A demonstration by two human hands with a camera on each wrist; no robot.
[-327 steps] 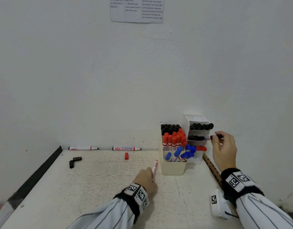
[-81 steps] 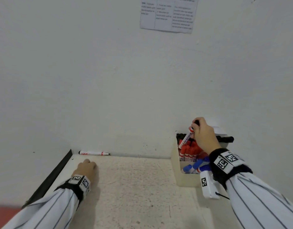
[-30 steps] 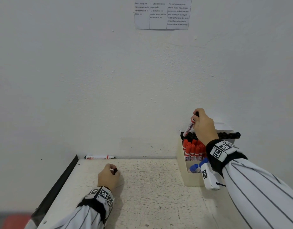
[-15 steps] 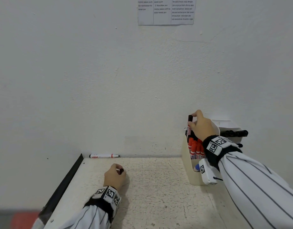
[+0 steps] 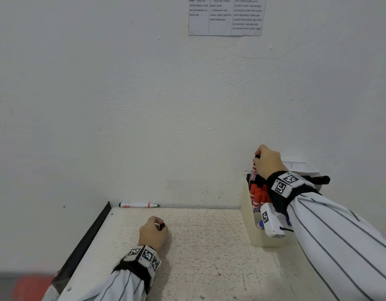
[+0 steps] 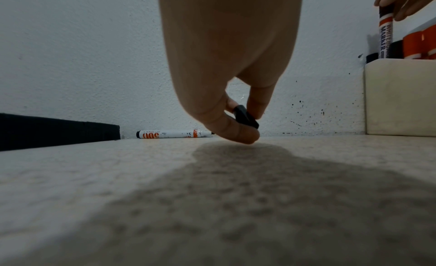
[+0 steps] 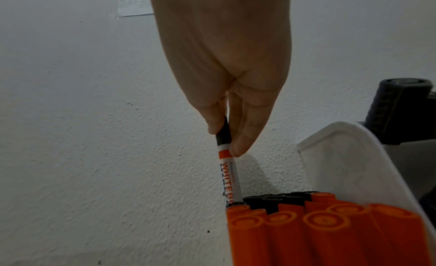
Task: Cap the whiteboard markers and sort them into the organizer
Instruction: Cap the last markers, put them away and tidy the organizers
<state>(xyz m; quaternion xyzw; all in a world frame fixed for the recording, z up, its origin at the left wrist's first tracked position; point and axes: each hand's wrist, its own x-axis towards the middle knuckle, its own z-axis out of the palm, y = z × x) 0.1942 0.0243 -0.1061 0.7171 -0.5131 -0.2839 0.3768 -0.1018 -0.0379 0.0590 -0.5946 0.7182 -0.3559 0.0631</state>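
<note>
A white wall rises behind a pale speckled counter, with a printed paper sheet fixed high on it. A dark strip runs along the counter's left edge.

At the right, against the wall, stands a cream organizer holding upright red-capped markers in front, black-capped ones behind them, and a blue one lower down. More black markers lie sideways in its white upper section.

The right hand, in a striped sleeve with a tagged wristband, pinches the black cap end of a whiteboard marker between thumb and fingers. The marker stands almost upright, its lower end down among the black-capped markers at the organizer's rear left corner.

The left hand rests near the middle of the counter, thumb and fingers pinching a small black cap just above the surface.

One uncapped marker lies flat along the base of the wall at the far left, well apart from both hands.
</note>
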